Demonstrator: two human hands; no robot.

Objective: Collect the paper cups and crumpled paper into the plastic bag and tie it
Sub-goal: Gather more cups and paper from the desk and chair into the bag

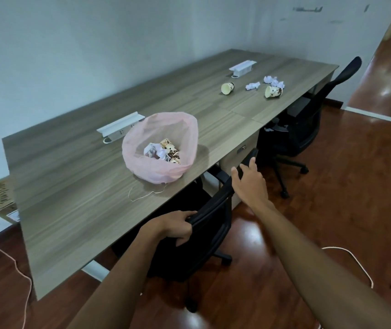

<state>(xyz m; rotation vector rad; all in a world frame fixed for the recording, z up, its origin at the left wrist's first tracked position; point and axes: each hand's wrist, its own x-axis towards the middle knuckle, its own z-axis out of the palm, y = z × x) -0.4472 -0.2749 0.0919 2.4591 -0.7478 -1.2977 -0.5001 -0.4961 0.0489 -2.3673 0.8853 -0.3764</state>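
Your left hand (178, 227) grips the top edge of the near chair (210, 224), fingers curled round it. Your right hand (249, 181) rests on the same chair back farther along, fingers relaxed and holding nothing. Beyond them on the bench (71, 186), the pink bag (160, 148) sits open with cups and crumpled paper inside. At the far end lie two cups (227, 88) on their sides, well apart from the bag, with paper balls (252, 85) between and behind them.

Cardboard box (3, 197) print illegible; no readable text.
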